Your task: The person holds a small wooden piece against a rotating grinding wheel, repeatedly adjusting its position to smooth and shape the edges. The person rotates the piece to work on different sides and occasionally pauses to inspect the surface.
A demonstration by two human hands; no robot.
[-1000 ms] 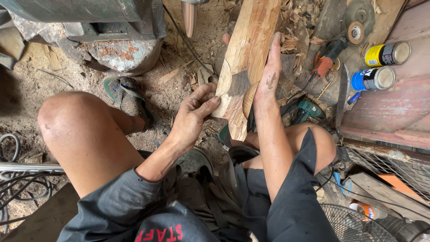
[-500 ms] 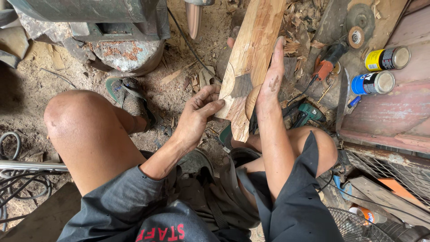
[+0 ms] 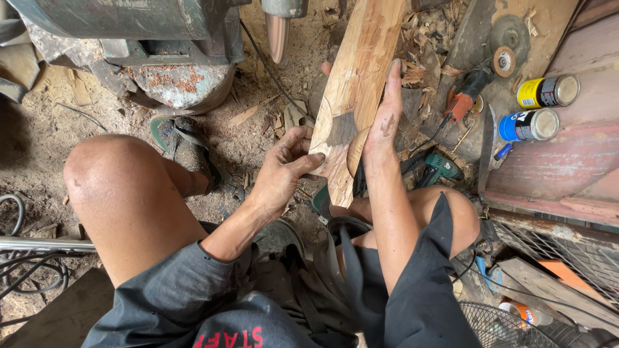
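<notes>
dirt floor (image 3: 45, 138) w/ wood chips (image 3: 431, 64), a sandal (image 3: 184, 145), cables (image 3: 19, 270); green drill (image 3: 438, 169) & orange tool (image 3: 465, 100) lie at right.

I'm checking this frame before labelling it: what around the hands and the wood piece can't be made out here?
Head view only:
- Wood piece: far end cut off by the top edge.
- Right hand: palm side hidden against the wood.
- Left hand: fingertips hidden behind the wood's edge.
- Spray cans: the print is too small to read.
</notes>
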